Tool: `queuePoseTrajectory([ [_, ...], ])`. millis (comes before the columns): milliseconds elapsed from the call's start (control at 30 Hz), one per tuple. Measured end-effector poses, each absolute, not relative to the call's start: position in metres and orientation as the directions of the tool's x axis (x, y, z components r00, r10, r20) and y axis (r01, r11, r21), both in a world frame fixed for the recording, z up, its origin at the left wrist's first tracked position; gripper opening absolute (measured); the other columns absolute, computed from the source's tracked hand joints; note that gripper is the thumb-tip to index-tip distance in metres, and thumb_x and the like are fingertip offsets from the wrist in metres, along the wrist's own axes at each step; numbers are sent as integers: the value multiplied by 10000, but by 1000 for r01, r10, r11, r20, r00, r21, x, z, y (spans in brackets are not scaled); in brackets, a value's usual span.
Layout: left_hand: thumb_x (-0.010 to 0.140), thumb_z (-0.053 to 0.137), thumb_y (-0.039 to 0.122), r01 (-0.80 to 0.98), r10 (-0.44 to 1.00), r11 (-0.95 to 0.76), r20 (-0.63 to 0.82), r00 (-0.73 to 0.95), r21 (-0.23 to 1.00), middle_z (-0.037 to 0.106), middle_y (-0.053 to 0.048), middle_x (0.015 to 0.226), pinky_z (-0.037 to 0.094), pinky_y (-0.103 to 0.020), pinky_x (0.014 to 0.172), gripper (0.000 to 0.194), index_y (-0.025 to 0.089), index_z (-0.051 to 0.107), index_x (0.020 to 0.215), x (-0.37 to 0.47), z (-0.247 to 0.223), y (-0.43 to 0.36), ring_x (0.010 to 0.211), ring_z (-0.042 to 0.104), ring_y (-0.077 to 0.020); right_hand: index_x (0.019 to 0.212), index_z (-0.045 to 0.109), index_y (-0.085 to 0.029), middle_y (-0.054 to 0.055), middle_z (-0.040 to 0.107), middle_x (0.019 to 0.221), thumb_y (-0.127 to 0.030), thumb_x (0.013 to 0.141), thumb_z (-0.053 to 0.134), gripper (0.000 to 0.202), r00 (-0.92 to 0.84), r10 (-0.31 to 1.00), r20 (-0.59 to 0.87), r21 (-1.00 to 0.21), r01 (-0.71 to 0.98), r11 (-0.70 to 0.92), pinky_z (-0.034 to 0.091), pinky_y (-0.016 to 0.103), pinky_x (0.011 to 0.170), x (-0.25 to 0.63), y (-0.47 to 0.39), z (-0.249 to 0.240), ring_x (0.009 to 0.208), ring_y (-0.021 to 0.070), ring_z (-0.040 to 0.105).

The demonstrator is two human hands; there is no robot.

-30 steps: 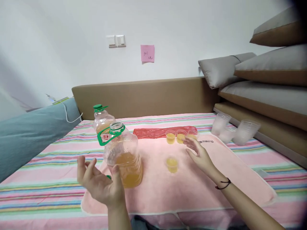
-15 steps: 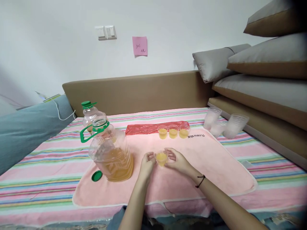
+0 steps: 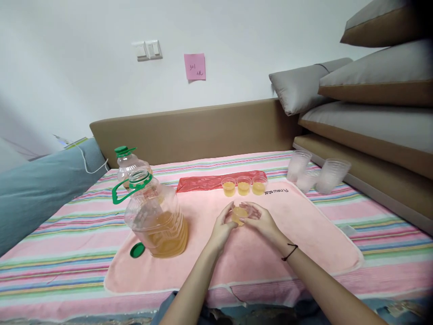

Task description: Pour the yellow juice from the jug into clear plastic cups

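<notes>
Both hands (image 3: 265,223) clasp a small clear cup (image 3: 239,214) from either side, mouth up, its axis roughly vertical.

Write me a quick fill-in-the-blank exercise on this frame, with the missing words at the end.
1. Together, the left hand and right hand hold a ____.
2. The dark band circles the ____ wrist.
3. The loose cap is ____.
4. To the left of the hands stand ____ bottles.

Missing words: cup; right; green; two.
</notes>
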State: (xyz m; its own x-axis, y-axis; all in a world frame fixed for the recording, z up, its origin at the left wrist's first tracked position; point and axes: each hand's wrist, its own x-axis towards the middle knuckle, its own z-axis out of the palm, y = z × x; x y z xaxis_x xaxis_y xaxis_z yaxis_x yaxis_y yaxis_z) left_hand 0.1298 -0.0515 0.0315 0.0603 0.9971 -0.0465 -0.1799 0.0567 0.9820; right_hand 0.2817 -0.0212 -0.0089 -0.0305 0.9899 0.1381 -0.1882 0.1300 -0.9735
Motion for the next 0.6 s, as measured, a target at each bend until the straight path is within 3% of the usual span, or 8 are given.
queuePoseTrajectory([
  [200, 676, 629, 140, -232, 981, 79, -34, 189, 970, 442, -90, 1486, 362, -422, 1117, 663, 250, 534, 1323, 149, 26, -34, 1354, 437, -267, 1036, 671, -188, 120, 703, 1148, -362, 500, 875, 599, 104, 985, 141, -975, -160, 156, 499, 480, 984, 318, -10, -4, 1090, 297, 651],
  [267, 726, 582, 174, -107, 987, 44, -26, 157, 993, 424, -108, 1496, 381, -425, 1100, 624, 227, 509, 1343, 147, 15, -33, 1344, 450, -264, 1043, 672, -188, 115, 699, 1152, -366, 511, 872, 596, 149, 979, 139, -978, -136, 159, 496, 477, 986, 330, -4, -6, 1102, 297, 643],
  [400, 681, 563, 143, 297, 989, -81, 39, 144, 951, 610, -109, 1323, 322, -469, 1133, 484, 179, 654, 1156, 140, 0, -34, 1277, 514, -285, 1033, 667, -189, 103, 690, 1153, -367, 515, 873, 585, 339, 931, 133, -968, -156, 195, 506, 443, 979, 360, 12, -15, 1117, 287, 631],
  [500, 644, 574, 114, 390, 977, -130, 49, 209, 912, 693, -109, 1175, 299, -493, 1133, 389, 175, 720, 999, 141, 0, -38, 1246, 524, -327, 1041, 642, -200, 95, 671, 1171, -396, 534, 857, 584, 460, 882, 102, -961, -184, 207, 532, 424, 942, 385, 27, -20, 1116, 283, 630],
  [600, 696, 538, 136, 433, 950, -199, 64, 306, 879, 696, -122, 1156, 383, -477, 1063, 400, 166, 708, 1057, 149, 6, -43, 1165, 582, -325, 1015, 628, -204, 86, 676, 1125, -385, 503, 867, 594, 514, 852, 100, -963, -167, 214, 540, 418, 918, 407, 42, -19, 1080, 280, 641],
])
